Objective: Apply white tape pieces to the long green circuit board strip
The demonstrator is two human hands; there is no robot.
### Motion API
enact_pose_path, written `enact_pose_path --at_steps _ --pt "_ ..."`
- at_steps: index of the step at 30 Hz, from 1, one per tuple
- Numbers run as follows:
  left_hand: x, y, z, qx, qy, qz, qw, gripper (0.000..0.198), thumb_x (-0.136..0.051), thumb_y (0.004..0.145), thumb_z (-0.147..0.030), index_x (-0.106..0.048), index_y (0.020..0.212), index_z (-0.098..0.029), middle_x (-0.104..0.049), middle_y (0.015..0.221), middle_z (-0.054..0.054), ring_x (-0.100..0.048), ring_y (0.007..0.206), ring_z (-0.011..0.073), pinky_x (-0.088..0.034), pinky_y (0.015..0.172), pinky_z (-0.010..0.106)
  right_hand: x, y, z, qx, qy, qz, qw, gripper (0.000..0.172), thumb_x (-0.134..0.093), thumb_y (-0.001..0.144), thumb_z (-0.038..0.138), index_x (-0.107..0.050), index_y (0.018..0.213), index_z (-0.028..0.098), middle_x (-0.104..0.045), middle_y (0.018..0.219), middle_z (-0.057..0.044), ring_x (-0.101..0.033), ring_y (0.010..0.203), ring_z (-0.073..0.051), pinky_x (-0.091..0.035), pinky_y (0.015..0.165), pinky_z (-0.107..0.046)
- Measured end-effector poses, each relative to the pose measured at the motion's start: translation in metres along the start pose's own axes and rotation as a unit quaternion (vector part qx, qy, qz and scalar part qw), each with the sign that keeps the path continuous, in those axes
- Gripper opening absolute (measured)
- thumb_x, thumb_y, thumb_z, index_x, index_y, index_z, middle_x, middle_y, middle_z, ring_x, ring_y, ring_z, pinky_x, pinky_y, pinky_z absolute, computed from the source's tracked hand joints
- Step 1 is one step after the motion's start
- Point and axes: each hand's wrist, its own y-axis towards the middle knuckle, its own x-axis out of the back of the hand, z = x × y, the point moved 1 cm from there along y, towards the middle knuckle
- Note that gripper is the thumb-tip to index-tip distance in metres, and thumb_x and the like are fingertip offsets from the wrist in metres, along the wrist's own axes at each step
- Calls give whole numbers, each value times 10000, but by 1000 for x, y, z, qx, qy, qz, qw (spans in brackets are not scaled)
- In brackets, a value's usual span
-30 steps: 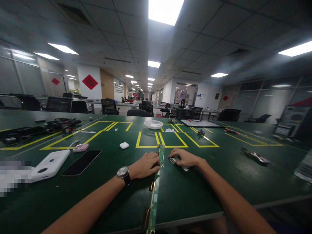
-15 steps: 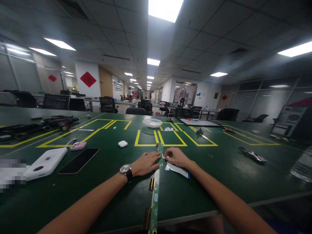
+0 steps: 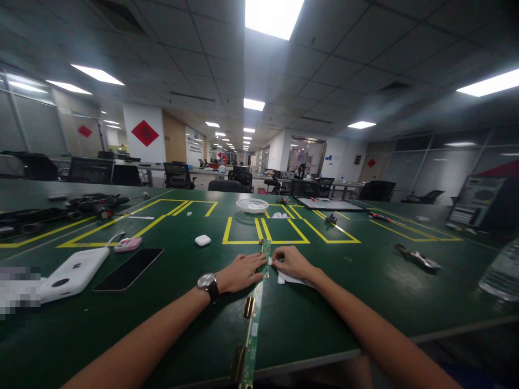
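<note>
A long narrow green circuit board strip (image 3: pixel 254 316) lies on the green table (image 3: pixel 357 302), running from the near edge away from me. My left hand (image 3: pixel 240 272), with a watch on the wrist, rests flat with fingers stretched against the strip's left side near its far end. My right hand (image 3: pixel 291 261) is curled on the strip's right edge, fingers pinched on a small white flat piece (image 3: pixel 288 277) that lies under it on the table.
To the left lie a black phone (image 3: pixel 128 268), a white power bank (image 3: pixel 73 274), a pink case (image 3: pixel 128 244) and a white earbud case (image 3: pixel 202 240). A white basket (image 3: pixel 252 205), tools (image 3: pixel 417 256) and a plastic bottle (image 3: pixel 500 273) sit farther off. Yellow tape boxes mark the table.
My right hand has moved left from the table to the strip's edge, bringing the white piece with it. The left hand stays against the strip. The view shifted slightly.
</note>
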Motion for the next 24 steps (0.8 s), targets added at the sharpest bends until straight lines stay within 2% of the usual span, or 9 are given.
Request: enact_pose_path --at_steps 6,14,17,20,24 --pt "2 1 5 -36 5 18 999 493 -356 1017 -429 -300 1489 -299 -280 1568 62 -269 1435 253 -265 1074 465 3 1 -6 52 6 29 998 127 -635 789 254 -696 770 144 -667 722 -9 -569 657 -119 -405 639 -215" --pt "-1 -1 4 -25 -12 11 1000 504 -330 1020 -465 -302 1493 -291 -303 1561 60 -254 1439 262 -238 1091 467 0 1 -9 57 21 2 998 89 -677 782 235 -701 762 152 -683 725 -14 -596 659 -134 -432 643 -226" --pt "0 -2 3 -21 -38 -3 999 496 -326 1022 -452 -300 1494 -302 -314 1558 42 -259 1437 251 -232 1108 458 6 2 -8 97 47 15 994 109 -661 823 266 -716 826 172 -720 835 -33 -644 784 -164 -474 759 -261" --pt "3 -3 4 -4 -65 -49 997 476 -319 1025 -415 -310 1489 -306 -303 1564 26 -274 1430 237 -244 1120 442 10 2 -2 156 60 7 986 205 -538 912 252 -719 982 186 -716 1052 -59 -637 999 -178 -451 932 -301" --pt "8 -6 12 33 -66 -118 990 440 -287 1033 -401 -381 1445 -280 -334 1550 38 -306 1414 234 -261 1123 452 6 5 1 194 22 65 979 323 -423 950 221 -696 1120 193 -654 1241 -64 -581 1152 -167 -396 1035 -292"
